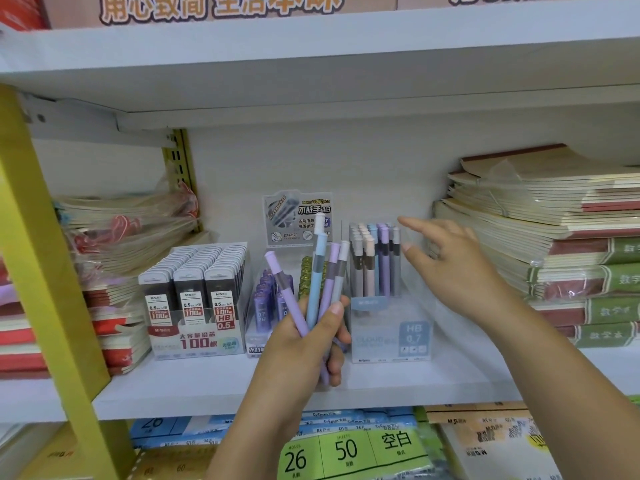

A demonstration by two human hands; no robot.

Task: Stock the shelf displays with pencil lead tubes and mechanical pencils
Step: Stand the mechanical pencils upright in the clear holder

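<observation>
My left hand (308, 344) grips a fanned bunch of pastel mechanical pencils (317, 271), purple, blue and grey, held upright in front of the shelf. My right hand (446, 258) hovers with fingers spread beside the clear pencil display box (388, 327), which holds several upright pencils (375, 258) and is marked HB 0.7. Behind my left hand stands a display of purple lead tubes (265, 299), partly hidden. Further left is a display of black 0.5 HB lead cases (194, 282).
The white shelf board (207, 386) carries stacks of notebooks on the left (114, 258) and taller stacks on the right (554, 237). A yellow upright (45, 258) stands at the left. Paper packs (346, 448) fill the shelf below.
</observation>
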